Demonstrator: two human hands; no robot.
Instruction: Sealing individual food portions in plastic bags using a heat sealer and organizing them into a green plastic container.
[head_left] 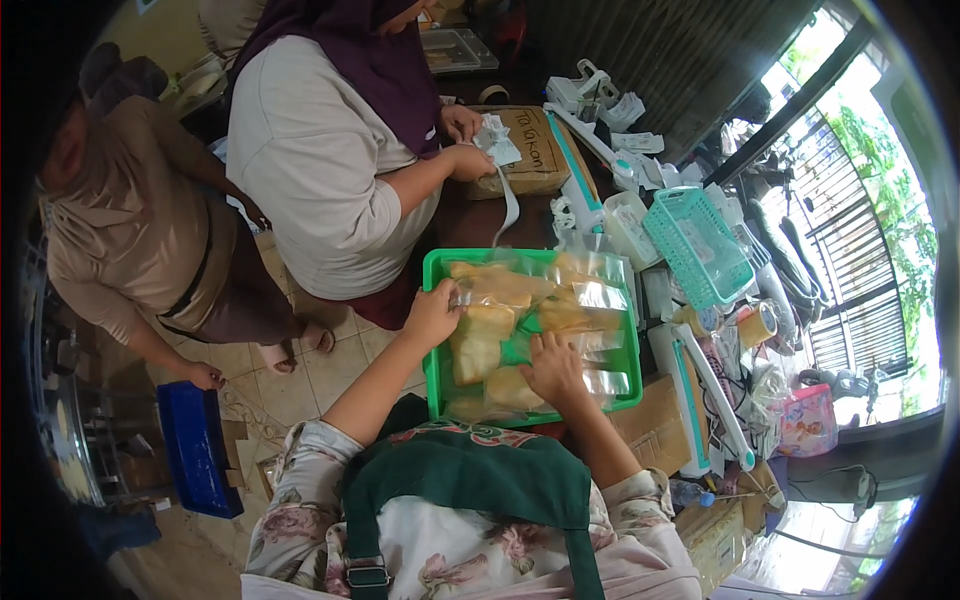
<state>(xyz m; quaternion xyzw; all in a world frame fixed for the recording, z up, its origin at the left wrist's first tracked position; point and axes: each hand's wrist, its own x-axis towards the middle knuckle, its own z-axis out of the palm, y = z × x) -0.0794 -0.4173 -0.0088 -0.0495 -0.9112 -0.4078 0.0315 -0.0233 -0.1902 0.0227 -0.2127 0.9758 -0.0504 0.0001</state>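
You wear a dark green apron (460,480), buckle (368,577) on left strap; pale sleeves (305,475), pink floral print.

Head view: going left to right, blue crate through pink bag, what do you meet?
Blue crate → left hand → right hand → teal basket → pink bag. The green tray of bagged pieces overlaps both hands, so it's left out.

My two hands (432,314) (556,371) meet over one tray (433,380) of at least six bags (487,332); at right, two sealers (577,178) (716,395) and one turquoise basket (675,250); left, one blue bin (190,435).
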